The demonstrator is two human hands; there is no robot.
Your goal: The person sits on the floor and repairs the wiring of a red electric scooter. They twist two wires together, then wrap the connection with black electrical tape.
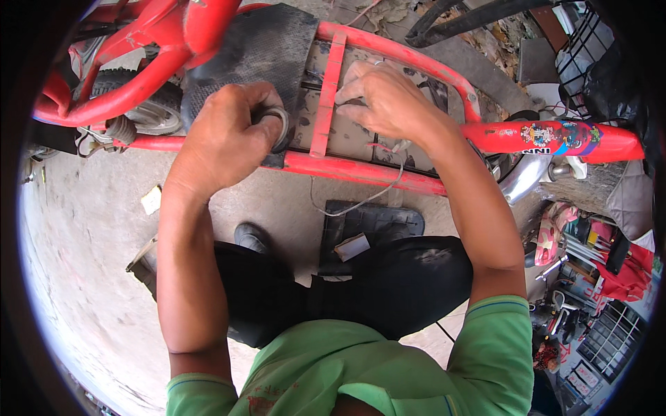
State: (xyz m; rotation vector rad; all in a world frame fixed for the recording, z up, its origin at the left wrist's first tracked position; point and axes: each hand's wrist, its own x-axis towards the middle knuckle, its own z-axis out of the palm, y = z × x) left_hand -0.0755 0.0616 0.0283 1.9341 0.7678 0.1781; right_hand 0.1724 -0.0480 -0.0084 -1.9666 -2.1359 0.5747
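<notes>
My left hand (229,138) grips a ring-shaped roll, apparently tape (282,127), above the textured black rubber mat (255,44). The mat lies across the footwell of a red two-wheeler frame (359,171). My right hand (382,99) hovers by the red crossbar (328,93), its fingers curled and thumb close to them. Whether anything thin is between those fingertips cannot be made out. Beneath it is a compartment with stained, light-coloured blocks (325,122), possibly batteries. A grey cable (364,204) with a reddish wire end loops over the lower rail beside my right wrist.
A black plastic panel (374,223) with a small box (353,247) on it lies on the concrete near my feet. At left is a tyre (156,99). A wire basket (583,57) stands upper right; tools and a red cloth (629,275) lie at right.
</notes>
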